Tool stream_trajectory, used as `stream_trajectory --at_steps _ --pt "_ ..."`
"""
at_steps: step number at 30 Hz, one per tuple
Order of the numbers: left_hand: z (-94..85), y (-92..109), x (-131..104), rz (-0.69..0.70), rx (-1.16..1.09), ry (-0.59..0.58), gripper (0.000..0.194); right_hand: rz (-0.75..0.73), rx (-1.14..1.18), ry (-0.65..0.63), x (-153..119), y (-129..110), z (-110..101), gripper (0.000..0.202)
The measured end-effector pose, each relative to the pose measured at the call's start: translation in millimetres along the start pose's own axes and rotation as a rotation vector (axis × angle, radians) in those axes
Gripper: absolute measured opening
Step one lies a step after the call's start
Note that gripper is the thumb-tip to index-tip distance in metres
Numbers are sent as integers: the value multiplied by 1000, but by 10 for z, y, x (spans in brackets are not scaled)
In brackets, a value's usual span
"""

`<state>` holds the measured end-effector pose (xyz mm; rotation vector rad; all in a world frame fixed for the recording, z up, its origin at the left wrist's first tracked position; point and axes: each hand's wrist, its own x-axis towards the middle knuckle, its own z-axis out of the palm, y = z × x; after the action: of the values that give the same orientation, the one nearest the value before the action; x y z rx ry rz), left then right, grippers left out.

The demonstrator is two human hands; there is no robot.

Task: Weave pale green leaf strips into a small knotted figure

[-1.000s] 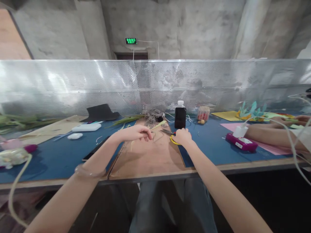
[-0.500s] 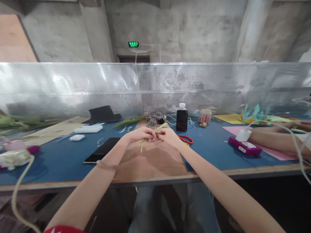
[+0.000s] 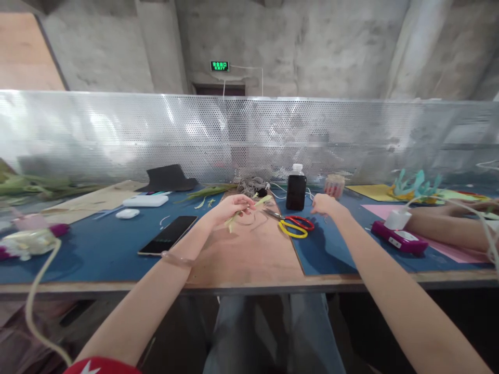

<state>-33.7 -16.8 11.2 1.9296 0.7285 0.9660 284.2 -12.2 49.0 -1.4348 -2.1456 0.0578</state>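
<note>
At nine o'clock from the brown board (image 3: 249, 259), far along the blue bench (image 3: 97, 254), lies a purple and white bundle (image 3: 29, 243), with a cable (image 3: 31, 304) running down past the edge. Green leaves (image 3: 42, 186) spread at ten o'clock, beside brown paper (image 3: 91, 203). Next come a white case (image 3: 128, 213), a longer white box (image 3: 145, 200) just beyond it and, at nine o'clock and nearer the board, a phone (image 3: 168, 236) lying flat. A black sheet (image 3: 171, 178) sits at ten to eleven.

Above the board, towards twelve, the left hand (image 3: 233, 206) has its fingers drawn narrow, holding a pale strip (image 3: 231, 223) that trails below them. Grey string (image 3: 251, 185) is tangled at twelve. Scissors (image 3: 294, 227), yellow and red in the handles, lie parted between two and three, across the board's edge. A bottle (image 3: 297, 168) stands at one to two, mostly behind an upright black phone (image 3: 296, 192).

At two o'clock the right hand (image 3: 327, 205) bends its fingers down near the bench; whether they grip anything I cannot tell. A jar (image 3: 334, 185) stands just beyond. Around three are a purple socket (image 3: 399, 237), pink paper (image 3: 440, 245) and another person's arm (image 3: 448, 227).
</note>
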Motion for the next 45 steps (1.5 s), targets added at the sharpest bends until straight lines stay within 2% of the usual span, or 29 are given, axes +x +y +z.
stream_trajectory --at_steps 2,5,9,12,15,18,22,27,30,36,40,45 --pt "58 5 33 -8 2 4 24 38 42 -52 42 12 -15 22" --pt "156 16 129 -35 16 -16 28 54 138 -107 153 -154 75 22" --pt "240 6 276 -79 64 -35 27 -54 303 -208 314 -469 315 25" --pt "294 -32 323 -106 96 -32 27 -99 368 -278 350 -584 535 23" --pt "368 -66 312 -142 104 -55 27 -97 436 -267 327 -601 752 23" --pt "412 -72 285 -157 86 -62 29 -81 496 -236 302 -590 878 22" --pt "334 -78 240 -154 94 -48 29 -71 551 -163 260 -545 849 22" --pt "195 -112 183 -164 161 -121 23 -91 529 -114 179 -437 763 22" --pt "185 -122 176 -152 197 -147 21 -109 466 -66 181 -418 783 23" --pt "225 -147 189 -106 297 -96 23 -214 252 104 200 -455 764 25" --pt "267 -117 183 -34 409 -43 22 -320 109 61 138 -502 763 19" --pt "350 -35 161 75 556 39 19 -339 59 -1 129 -588 836 19"
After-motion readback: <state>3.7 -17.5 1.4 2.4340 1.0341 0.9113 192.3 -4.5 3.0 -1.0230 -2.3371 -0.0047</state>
